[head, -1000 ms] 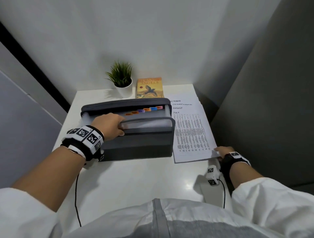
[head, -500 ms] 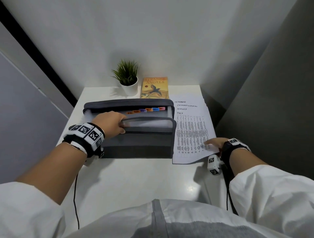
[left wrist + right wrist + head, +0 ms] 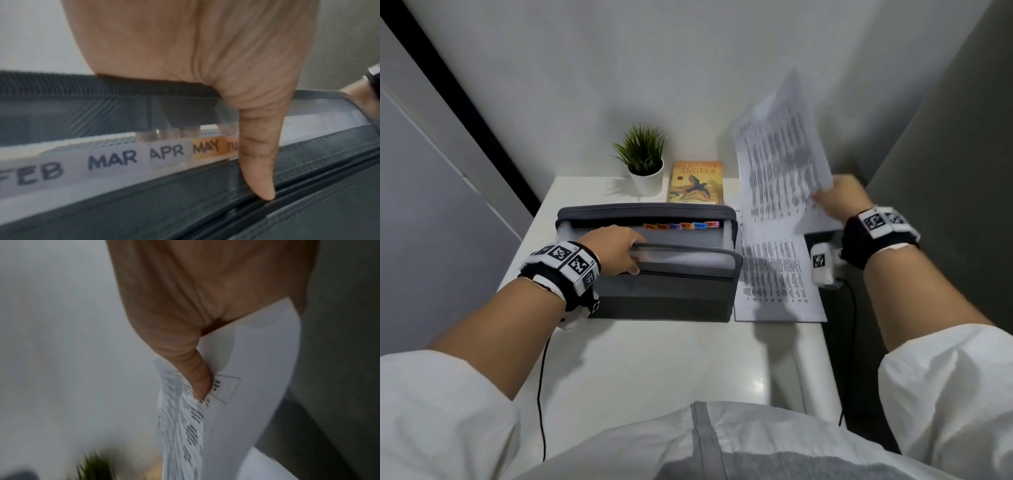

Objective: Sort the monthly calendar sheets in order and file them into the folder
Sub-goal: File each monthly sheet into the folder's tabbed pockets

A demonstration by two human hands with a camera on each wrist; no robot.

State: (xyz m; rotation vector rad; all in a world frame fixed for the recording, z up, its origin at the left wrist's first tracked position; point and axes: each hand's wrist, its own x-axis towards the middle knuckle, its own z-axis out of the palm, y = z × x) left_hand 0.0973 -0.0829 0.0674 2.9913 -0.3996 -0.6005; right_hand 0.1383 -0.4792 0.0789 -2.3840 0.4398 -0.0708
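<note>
left hand (image 3: 613,248) hooks its fingers over the near wall of the grey folder (image 3: 664,294), thumb (image 3: 259,162) flat on the outside, holding the mouth wide. tabs (image 3: 144,155) inside read feb, mar, apr, may up close, and from the head view jul, oct, nov, dec at the far end (image 3: 681,225), with the ones between too blurred to read. right hand (image 3: 840,198) pinches a lifted calendar sheet (image 3: 780,154) by its corner, up in the air and motion-blurred, print unreadable. the remaining stack of sheets (image 3: 774,281) lies just right of the folder on the white surface (image 3: 647,359). behind, a book (image 3: 697,183) titled strange angels leans beside a small potted plant (image 3: 643,164). pale walls close in around the corner, darker panel at right.
</note>
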